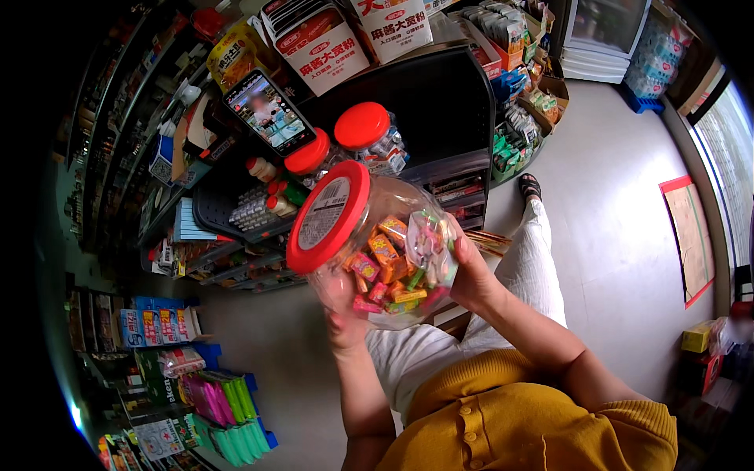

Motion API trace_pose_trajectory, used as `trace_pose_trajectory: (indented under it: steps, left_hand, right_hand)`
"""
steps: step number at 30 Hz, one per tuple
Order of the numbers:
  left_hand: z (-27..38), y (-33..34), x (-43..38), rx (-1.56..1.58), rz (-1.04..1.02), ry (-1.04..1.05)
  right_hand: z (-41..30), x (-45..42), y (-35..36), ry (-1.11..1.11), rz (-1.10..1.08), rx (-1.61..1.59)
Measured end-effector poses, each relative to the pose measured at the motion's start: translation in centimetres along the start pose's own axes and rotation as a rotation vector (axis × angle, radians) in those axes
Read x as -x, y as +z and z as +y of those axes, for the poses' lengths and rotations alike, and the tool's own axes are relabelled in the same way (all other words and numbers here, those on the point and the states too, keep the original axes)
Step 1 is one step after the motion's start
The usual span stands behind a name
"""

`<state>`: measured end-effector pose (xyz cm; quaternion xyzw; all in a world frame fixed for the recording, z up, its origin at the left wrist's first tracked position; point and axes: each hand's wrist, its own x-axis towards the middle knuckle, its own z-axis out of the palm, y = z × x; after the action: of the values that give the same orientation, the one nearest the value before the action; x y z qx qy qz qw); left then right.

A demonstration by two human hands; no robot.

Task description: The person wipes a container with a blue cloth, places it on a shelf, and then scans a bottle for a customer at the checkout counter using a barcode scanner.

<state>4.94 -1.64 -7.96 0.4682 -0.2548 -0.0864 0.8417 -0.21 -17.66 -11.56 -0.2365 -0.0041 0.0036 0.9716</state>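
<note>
Between my two hands is a clear plastic candy jar (412, 197), tilted so that its red lid (360, 194) points to the upper left. Small wrapped candies (386, 253) in orange, pink, green and yellow lie along its lower side. My left hand (346, 331) holds the jar from below, its fingers partly hidden behind the plastic. On the base end, my right hand (472, 268) grips it. Just beyond stand two more red-lidded jars, one nearer (309, 154) and one farther right (364, 126). A phone (271, 112) with a lit screen leans behind them.
A black shelf rack (436, 94) carries printed cartons (321, 53) and small bottles (281, 206). Packaged snacks (512, 147) fill its right end. Stocked shelves (112, 129) run along the left; tissue packs (221, 397) sit low there. A glass-door fridge (604, 35) stands at the far right.
</note>
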Motion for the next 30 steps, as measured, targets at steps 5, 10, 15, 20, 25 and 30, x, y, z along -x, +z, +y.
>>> trace_pose_trajectory:
  steps: [5, 10, 15, 20, 25, 30]
  left_hand:
    - [0.6, -0.3, 0.7, -0.520, 0.304, 0.117]
    - [-0.1, 1.9, 2.3, -0.452, 0.303, 0.026]
    - [-0.9, 2.2, 1.2, -0.429, 0.398, 0.075]
    - [-2.1, 1.7, 1.1, -0.450, 0.398, 0.216]
    - [-2.5, 0.4, 1.4, -0.535, 0.474, 0.222]
    - [-2.5, -0.8, 1.5, -0.385, 0.412, 0.173]
  right_hand:
    - [0.6, 0.1, 0.8, -0.224, 0.112, 0.059]
    - [1.1, 0.1, 1.0, -0.388, 0.123, 0.232]
    - [1.9, 0.7, 0.9, -0.419, 0.133, 0.356]
    - [3.0, 1.8, 0.6, -0.523, 0.144, 0.691]
    - [2.4, 2.8, 0.9, -0.664, -0.140, 1.171]
    - [0.6, 1.1, 0.9, -0.769, -0.179, 1.279]
